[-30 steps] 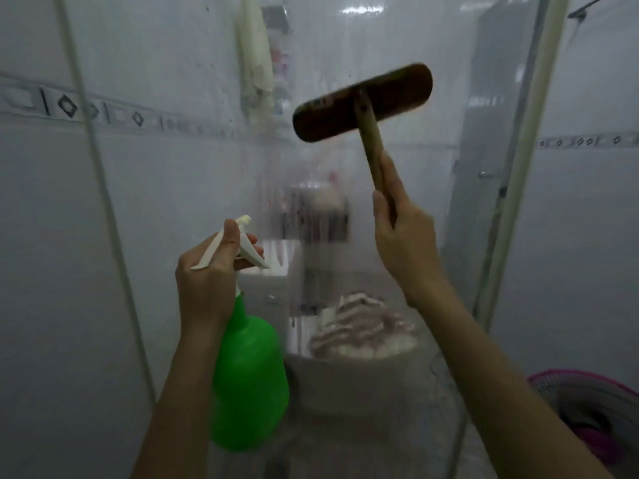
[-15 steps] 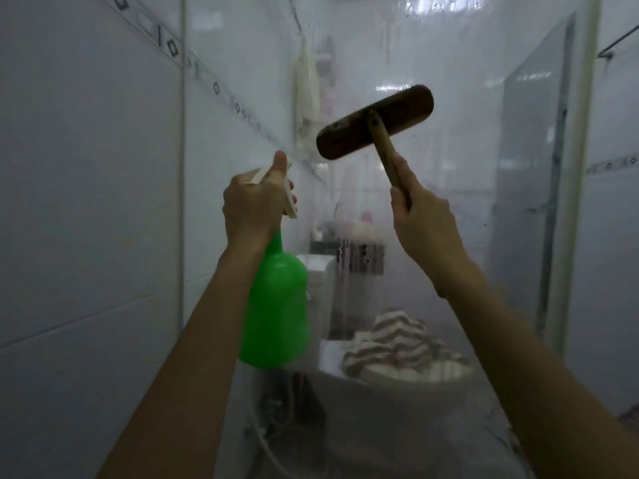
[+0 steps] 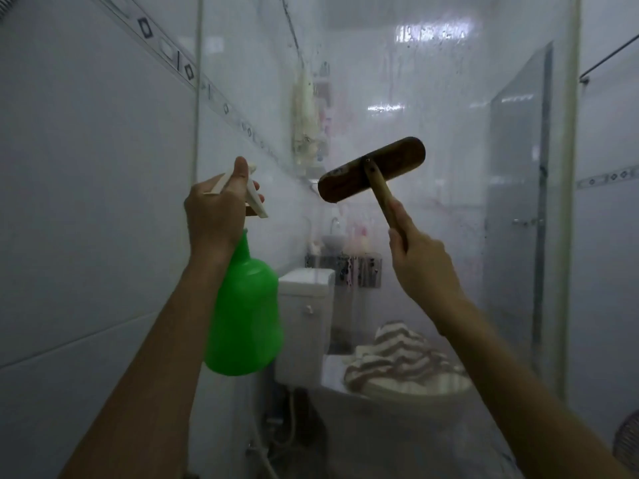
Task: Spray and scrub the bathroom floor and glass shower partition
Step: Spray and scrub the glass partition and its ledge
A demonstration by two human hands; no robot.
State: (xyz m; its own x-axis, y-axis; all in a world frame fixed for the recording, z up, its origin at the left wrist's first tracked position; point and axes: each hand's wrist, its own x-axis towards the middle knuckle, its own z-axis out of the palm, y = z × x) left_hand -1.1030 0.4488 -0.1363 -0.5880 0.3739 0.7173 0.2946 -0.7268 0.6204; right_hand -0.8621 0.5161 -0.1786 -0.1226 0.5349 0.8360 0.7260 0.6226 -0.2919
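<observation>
As seen from the head camera, the left hand (image 3: 216,210) grips the neck of a green plastic spray bottle (image 3: 245,319), thumb raised over its white trigger head. The right hand (image 3: 420,261) is closed round the pale handle of a dark brown, oblong wooden scrubbing brush (image 3: 371,169). The wet, misted glass shower partition (image 3: 432,98) stands just ahead of both hands; whether the brush touches it cannot be told.

Probable risks: spray striking the brush or right hand, since the nozzle points their way, and the hard brush back knocking the glass if the wet handle slips.

The white tiled wall (image 3: 86,202) crowds the left hand's outer side. Open glass lies above and right of the brush, up to the pale frame post (image 3: 570,167). The floor is out of view.
</observation>
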